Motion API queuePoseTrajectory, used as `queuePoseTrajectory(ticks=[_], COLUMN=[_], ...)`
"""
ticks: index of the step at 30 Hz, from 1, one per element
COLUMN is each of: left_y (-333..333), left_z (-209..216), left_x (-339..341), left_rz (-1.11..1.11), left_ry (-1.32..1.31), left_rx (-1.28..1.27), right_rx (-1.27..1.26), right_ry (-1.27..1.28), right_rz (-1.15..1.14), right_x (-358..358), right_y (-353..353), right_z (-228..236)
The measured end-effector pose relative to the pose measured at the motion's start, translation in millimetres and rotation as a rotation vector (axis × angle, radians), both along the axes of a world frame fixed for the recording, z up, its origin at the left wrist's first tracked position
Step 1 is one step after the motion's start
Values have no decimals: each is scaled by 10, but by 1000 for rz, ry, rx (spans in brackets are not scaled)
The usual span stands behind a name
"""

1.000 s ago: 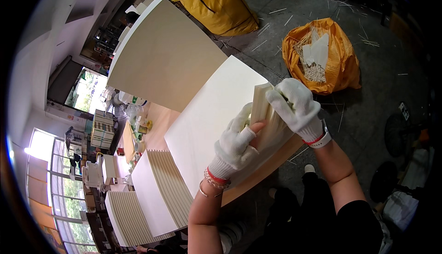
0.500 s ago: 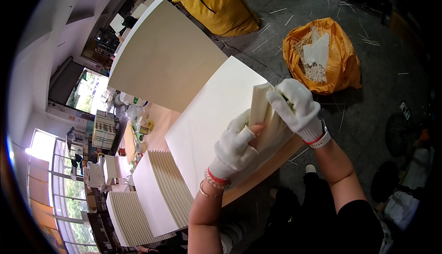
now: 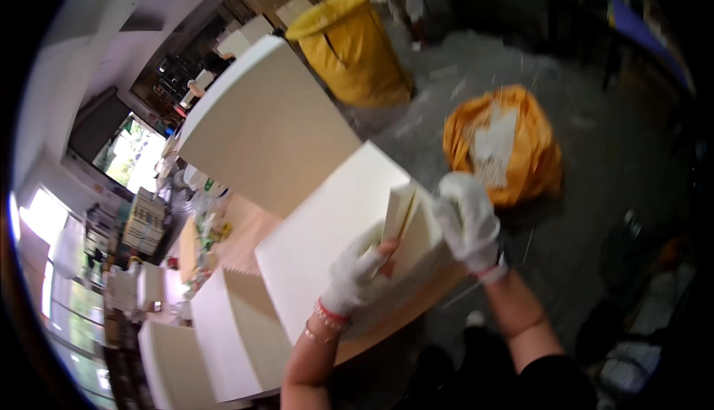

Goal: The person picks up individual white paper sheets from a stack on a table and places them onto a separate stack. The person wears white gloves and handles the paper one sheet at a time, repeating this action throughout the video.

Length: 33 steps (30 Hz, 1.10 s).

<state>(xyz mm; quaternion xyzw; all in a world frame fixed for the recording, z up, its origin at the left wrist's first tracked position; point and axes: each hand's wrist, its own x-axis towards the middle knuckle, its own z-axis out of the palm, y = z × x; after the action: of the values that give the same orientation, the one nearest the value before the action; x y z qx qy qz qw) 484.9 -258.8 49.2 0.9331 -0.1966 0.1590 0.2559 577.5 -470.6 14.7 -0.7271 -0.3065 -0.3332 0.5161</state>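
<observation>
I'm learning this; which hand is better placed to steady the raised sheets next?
Probably the left hand: it grips the raised sheets, while the right hand sits beside them, contact unclear.

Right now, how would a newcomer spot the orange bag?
Start at the grey floor; just past the gloved right hand sits the orange bag. Unlike the taller yellow bag farther off to its left, it is squat and crumpled, with a white piece showing in its open mouth.

White gloves [image 3: 470, 220], red cuff edges [image 3: 332, 312], bracelet [image 3: 310, 333], black sleeve [image 3: 554, 384]

off-wht sheets [image 3: 396, 213], orng bag [image 3: 541, 159]
</observation>
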Motion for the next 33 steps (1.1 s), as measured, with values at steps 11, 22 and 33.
queuePoseTrajectory(ticks=[11, 22, 33], left_y=[-63, 717, 1630], left_z=[-194, 611, 785], left_x=[-172, -873, -1720], left_rz=[130, 396, 584], left_ry=[-307, -839, -972], left_rx=[409, -384, -1116], right_rx=[-519, -516, -487], right_ry=[162, -406, -407], right_rz=[504, 778, 637], right_x=[-180, -1644, -1845], right_y=[220, 1668, 1828], right_z=[-302, -93, -308])
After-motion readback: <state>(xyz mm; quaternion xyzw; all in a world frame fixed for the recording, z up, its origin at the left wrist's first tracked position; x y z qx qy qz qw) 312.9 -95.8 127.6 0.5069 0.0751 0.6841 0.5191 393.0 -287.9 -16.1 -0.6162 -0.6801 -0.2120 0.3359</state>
